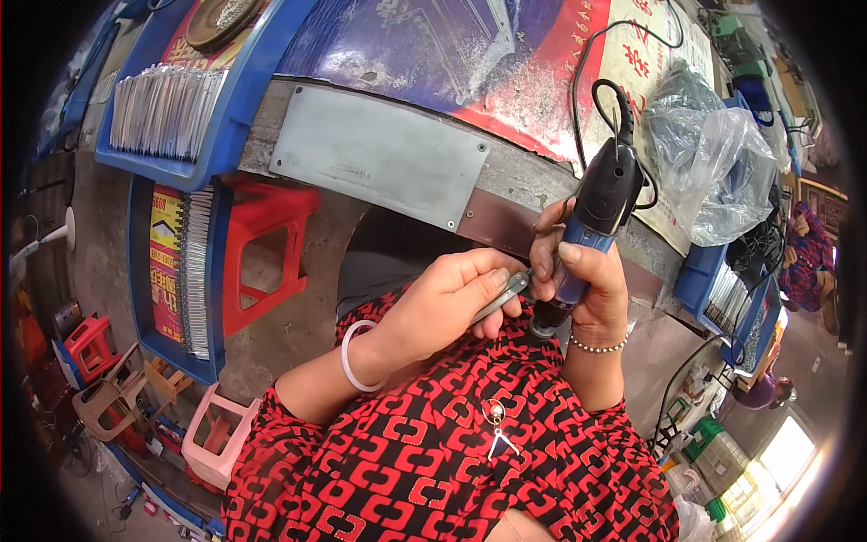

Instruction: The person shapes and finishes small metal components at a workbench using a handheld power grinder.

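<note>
The left hand (442,303) is gripping a slim grey piece (511,290) in its fingers; the right hand (596,278) is clasping a dark power tool (607,194); both things are being held near the counter (528,174).

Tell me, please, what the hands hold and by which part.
The right hand holds a corded tool by its blue body; the left hand holds a grey piece, exact part unclear.

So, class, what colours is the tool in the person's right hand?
The tool is black and blue; head view.
</note>
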### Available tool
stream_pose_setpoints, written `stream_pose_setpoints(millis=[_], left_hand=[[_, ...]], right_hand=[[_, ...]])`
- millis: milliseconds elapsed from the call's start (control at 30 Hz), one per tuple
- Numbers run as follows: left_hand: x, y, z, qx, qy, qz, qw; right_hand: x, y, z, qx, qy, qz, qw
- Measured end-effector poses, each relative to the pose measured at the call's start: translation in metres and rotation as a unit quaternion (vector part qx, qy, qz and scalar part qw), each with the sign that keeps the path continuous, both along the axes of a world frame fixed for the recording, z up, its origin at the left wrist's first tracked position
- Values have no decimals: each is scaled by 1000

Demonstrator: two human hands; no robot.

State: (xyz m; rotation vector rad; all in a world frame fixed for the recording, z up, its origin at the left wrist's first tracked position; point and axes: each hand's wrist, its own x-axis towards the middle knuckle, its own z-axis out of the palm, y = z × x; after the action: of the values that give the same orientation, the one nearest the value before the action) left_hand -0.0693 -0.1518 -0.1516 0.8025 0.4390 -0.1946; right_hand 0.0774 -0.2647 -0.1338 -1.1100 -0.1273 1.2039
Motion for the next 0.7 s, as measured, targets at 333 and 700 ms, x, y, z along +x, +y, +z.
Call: stream_pose_setpoints(millis=[333,700], left_hand=[[-15,0,-7,424,-138,106,889],[-129,80,-27,299,67,429,850]], right_hand=[[-12,11,-3,9,4,11,1000],[-19,27,25,47,-143,-50,987]])
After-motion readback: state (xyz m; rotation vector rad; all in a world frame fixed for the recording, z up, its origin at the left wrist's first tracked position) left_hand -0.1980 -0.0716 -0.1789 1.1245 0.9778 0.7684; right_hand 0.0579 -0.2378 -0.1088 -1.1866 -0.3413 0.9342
